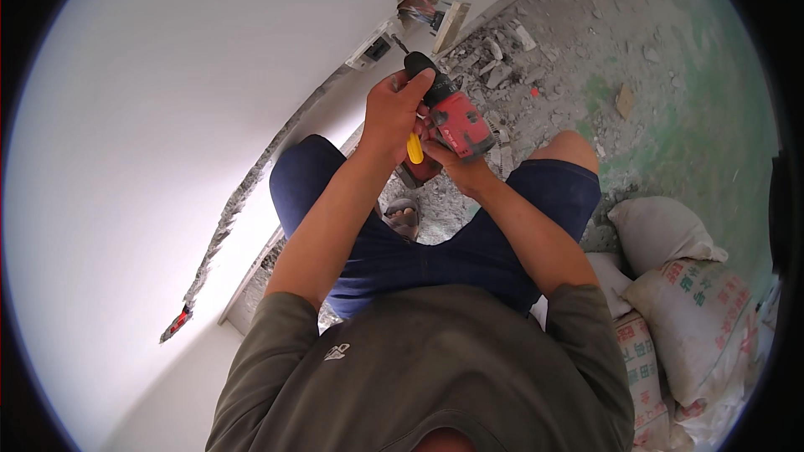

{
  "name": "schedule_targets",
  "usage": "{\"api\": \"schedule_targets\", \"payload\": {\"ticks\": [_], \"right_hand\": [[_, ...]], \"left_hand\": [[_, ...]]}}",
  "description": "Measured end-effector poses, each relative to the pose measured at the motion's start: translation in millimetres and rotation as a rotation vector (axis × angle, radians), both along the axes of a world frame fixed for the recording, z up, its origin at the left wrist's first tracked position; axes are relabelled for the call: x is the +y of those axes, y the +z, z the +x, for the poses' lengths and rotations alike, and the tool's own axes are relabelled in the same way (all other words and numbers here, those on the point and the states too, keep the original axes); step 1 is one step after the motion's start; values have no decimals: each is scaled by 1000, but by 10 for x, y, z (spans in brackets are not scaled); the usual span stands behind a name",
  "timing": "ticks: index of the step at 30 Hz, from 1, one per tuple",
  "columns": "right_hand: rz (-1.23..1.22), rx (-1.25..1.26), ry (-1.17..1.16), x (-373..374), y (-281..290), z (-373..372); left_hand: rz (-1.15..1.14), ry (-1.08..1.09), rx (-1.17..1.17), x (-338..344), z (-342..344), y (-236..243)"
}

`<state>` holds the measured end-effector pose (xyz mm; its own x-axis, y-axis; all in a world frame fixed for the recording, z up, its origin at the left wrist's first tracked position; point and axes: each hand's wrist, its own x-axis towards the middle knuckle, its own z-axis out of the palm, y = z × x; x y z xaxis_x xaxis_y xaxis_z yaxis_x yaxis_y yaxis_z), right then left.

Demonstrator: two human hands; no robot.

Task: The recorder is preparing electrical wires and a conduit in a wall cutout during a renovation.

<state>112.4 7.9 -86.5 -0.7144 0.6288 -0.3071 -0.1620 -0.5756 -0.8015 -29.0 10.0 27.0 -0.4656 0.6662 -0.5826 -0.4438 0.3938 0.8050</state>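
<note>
Cordless drill, red and black, is between the knees, held off the floor. Long axis runs from 5 o'clock (rear cap) to 11 o'clock (nose); thin bit carries on along the same line past the black chuck.

Left hand: at 9 o'clock of the drill body, nearer to the bit. Thumb lies along the black collar; the other fingers curl round the far side, mostly hidden. Judged clamped on the drill's front end. Yellow handle shows just under this palm; cannot tell which fingers bear it.

Right hand: at 6 o'clock of the body, judged wrapped round the grip. Fingertips largely covered; trigger finger not made out.

Key relation, as I judge it: bit tip to wall fittings. White-framed socket sits at about 8 o'clock from the tip, near it; recess with loose wires at between 1 and 2 o'clock. The drill's axis passes between the two. Contact between tip and wall: cannot tell, depth unclear. Changing the aim would depend mainly on the left hand, being closest to the nose.
</note>
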Motion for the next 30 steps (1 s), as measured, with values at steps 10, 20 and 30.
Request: {"api": "schedule_targets", "payload": {"ticks": [10, 20, 30], "right_hand": [[-41, 16, -15, -38, 20, 60], [952, -325, -17, 59, -154, 49], [55, -28, 51, 10, -80, 34]], "left_hand": [[-23, 118, -16, 18, -17, -39], [-14, 111, -18, 11, -21, 45], [-24, 88, 18, 36, -17, -38]]}}
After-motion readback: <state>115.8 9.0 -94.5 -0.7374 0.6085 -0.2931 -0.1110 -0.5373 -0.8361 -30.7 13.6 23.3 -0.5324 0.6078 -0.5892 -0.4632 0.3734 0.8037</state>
